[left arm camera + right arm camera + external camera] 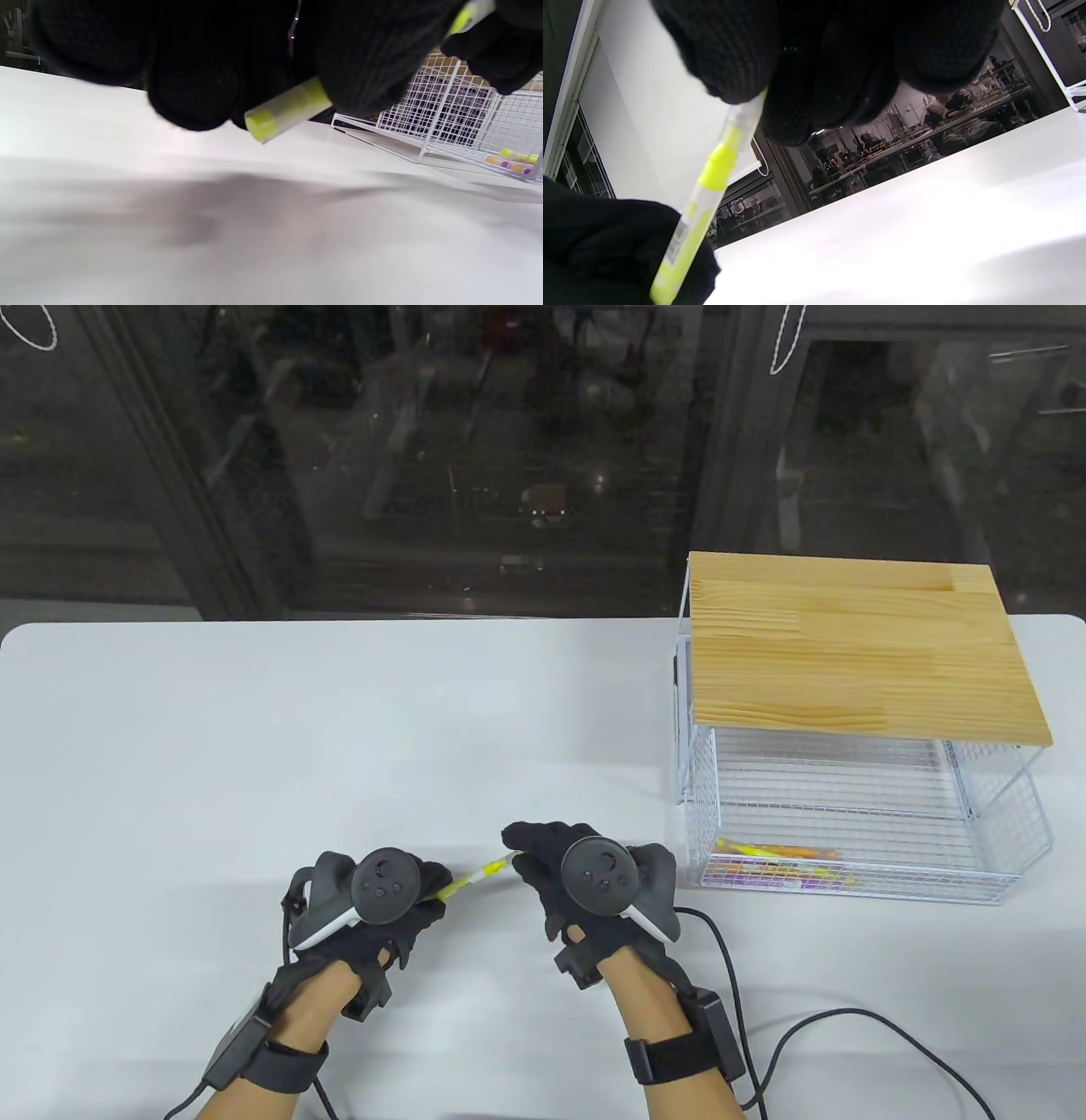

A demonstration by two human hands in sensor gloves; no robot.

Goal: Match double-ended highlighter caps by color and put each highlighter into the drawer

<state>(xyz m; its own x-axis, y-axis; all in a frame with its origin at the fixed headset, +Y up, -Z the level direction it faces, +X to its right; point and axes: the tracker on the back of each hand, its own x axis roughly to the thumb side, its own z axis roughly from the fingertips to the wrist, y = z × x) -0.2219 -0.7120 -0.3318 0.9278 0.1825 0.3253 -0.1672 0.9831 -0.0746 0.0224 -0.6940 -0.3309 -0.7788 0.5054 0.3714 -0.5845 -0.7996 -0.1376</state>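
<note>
A yellow highlighter (469, 881) is held level between both hands just above the white table (339, 729). My left hand (428, 892) grips its barrel; in the left wrist view a yellow capped end (288, 111) sticks out below the left hand's fingers (195, 93). My right hand (522, 854) pinches the clear cap (745, 115) at the other end, over the yellow tip of the highlighter (706, 195). The wire drawer (848, 891) stands pulled out to the right of my right hand, with several capped highlighters (776, 867) lying in it.
The drawer belongs to a white wire rack with a wooden top (857, 645) at the table's right side. Black glove cables (848, 1027) trail over the table near the front right. A dark glass wall stands behind the far edge.
</note>
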